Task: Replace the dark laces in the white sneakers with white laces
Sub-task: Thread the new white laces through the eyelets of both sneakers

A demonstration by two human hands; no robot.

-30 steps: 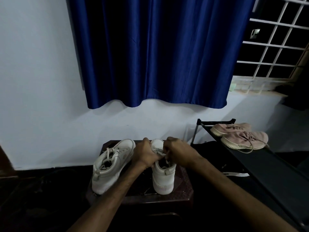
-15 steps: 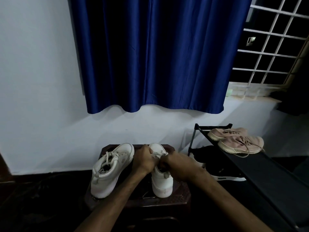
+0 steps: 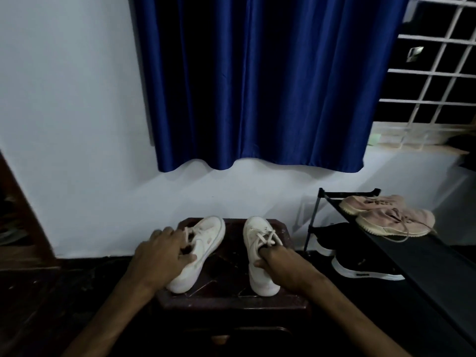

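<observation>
Left sneaker (image 3: 206,243) and right sneaker (image 3: 255,233) stand apart on the stool (image 3: 231,297), white laces (image 3: 268,238) in. We read this as the final lift: grip the collars and keep the lace ends clear. Left hand (image 3: 161,253) wraps the left collar; right hand (image 3: 280,264) hooks its fingers into the right opening.

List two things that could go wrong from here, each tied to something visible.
The left sneaker leans sideways with its heel near the stool's front edge; under the left hand it may slip off. The right hand grips the right sneaker at its opening, so lifting could loosen the laces.
</observation>
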